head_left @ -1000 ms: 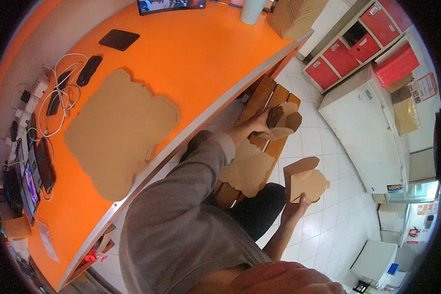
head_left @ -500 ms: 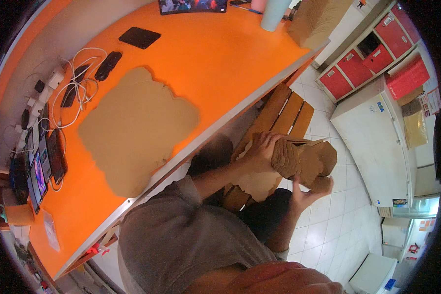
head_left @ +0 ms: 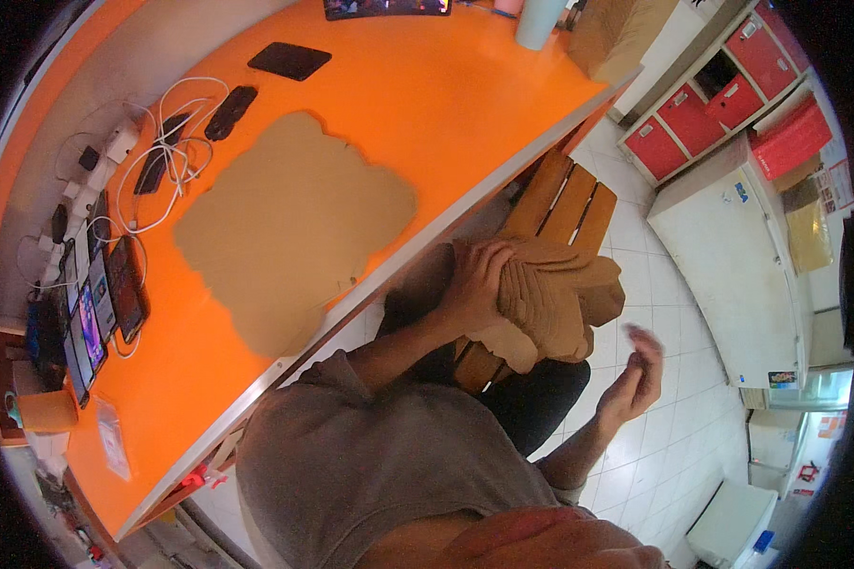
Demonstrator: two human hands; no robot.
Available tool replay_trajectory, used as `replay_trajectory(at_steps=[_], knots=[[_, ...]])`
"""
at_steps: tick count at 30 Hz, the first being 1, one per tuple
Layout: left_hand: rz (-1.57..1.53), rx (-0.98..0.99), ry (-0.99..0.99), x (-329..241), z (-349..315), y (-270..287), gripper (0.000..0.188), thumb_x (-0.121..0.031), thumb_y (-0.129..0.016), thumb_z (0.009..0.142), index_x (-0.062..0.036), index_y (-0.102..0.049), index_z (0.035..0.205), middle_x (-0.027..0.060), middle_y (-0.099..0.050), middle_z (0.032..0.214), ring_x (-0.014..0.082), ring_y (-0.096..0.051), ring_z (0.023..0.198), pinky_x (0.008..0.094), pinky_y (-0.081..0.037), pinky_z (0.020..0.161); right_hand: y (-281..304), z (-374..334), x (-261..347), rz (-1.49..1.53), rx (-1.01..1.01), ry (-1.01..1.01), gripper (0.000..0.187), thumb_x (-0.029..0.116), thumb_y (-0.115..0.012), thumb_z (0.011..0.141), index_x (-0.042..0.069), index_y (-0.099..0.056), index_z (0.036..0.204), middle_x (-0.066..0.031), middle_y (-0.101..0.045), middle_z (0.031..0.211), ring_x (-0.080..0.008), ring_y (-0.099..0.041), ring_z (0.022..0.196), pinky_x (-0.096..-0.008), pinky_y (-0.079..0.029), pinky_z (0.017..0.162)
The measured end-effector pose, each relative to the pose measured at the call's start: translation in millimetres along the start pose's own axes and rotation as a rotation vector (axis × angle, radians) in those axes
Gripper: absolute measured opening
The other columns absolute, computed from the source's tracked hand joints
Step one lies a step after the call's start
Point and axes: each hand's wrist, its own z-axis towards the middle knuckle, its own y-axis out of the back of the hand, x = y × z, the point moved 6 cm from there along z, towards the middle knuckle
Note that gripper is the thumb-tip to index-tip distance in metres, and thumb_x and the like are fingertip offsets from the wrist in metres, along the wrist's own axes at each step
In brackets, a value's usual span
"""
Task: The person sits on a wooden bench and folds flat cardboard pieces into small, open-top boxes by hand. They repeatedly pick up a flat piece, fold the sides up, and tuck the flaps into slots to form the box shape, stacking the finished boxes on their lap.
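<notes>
A fanned stack of brown die-cut cardboard pieces (head_left: 555,294) rests over my lap, above a slatted wooden bench. My left hand (head_left: 479,284) grips the stack's left side, its fingers bent over the edges; the thumb is hidden. Off to the right of the stack, my right hand (head_left: 636,379) hangs in the air with nothing in it, fingers loosely bent and slightly blurred. On the orange table to my left lies a flat brown cardboard piece with a wavy outline (head_left: 294,228).
The orange table (head_left: 427,104) carries phones (head_left: 90,313), white cables (head_left: 166,156), a black flat device (head_left: 289,61) and a light blue tumbler (head_left: 538,24). A cardboard box (head_left: 617,38) stands at its far end. The wooden bench (head_left: 565,204) and a white freezer (head_left: 731,256) are on the right.
My right hand has let go of the stack and moved right and down. The stack has shifted left toward my body and sits lower, with my left hand still on it.
</notes>
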Motion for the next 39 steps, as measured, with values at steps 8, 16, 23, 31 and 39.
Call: replay_trajectory(at_steps=[8,16,23,31,39], knots=[[0.159,0.206,-0.198,-5.7,-40.0,11.7,0.111,-0.034,-0.09,0.046,-0.0083,-0.036,0.139,0.013,-0.036,0.139,0.0343,-0.032,0.131,0.0554,-0.025,0.11,-95.3,-38.1,-19.9,-0.533,0.935,-0.262,0.035,0.005,-0.063,0.079,-0.003,-0.064,0.113,-0.0205,-0.065,0.114,-0.0356,-0.062,0.109,-0.0418,-0.047,0.093],[0.045,0.337,-0.061,0.0,-75.9,17.2,0.107,-0.043,-0.087,0.048,-0.0103,-0.038,0.138,0.015,-0.043,0.133,0.0365,-0.039,0.126,0.0523,-0.028,0.106,-121.1,-75.4,-46.9,-0.665,1.05,0.277,0.052,0.025,-0.057,0.087,0.007,-0.048,0.135,-0.017,-0.051,0.137,-0.0297,-0.048,0.128,-0.0402,-0.038,0.106],[0.039,0.319,-0.1,-2.9,-83.0,18.2,0.116,-0.049,-0.088,0.046,-0.0125,-0.034,0.142,0.0125,-0.039,0.136,0.0341,-0.033,0.13,0.0565,-0.021,0.108,-145.7,-82.2,-45.8,-0.498,1.221,-0.172,0.045,0.022,-0.053,0.089,0.009,-0.05,0.132,-0.0143,-0.048,0.14,-0.0316,-0.044,0.13,-0.0413,-0.033,0.11],[0.051,0.37,-0.122,-9.0,-73.8,5.3,0.115,-0.055,-0.087,0.043,-0.0075,-0.039,0.135,0.0134,-0.043,0.131,0.0339,-0.039,0.127,0.0543,-0.027,0.105,-158.8,-95.5,-69.3,-0.481,1.029,0.188,0.043,0.026,-0.055,0.086,0.006,-0.055,0.124,-0.0194,-0.059,0.123,-0.0385,-0.055,0.114,-0.0471,-0.042,0.1],[-0.41,0.332,0.187,15.1,-54.3,27.0,0.125,-0.046,-0.096,0.036,-0.0086,-0.034,0.138,0.0129,-0.044,0.131,0.0333,-0.039,0.129,0.0496,-0.03,0.11,-85.8,-17.6,-11.7,0.021,0.487,-0.176,0.042,0.013,-0.063,0.084,0.001,-0.054,0.122,-0.0173,-0.06,0.119,-0.0343,-0.056,0.114,-0.0426,-0.043,0.1]])
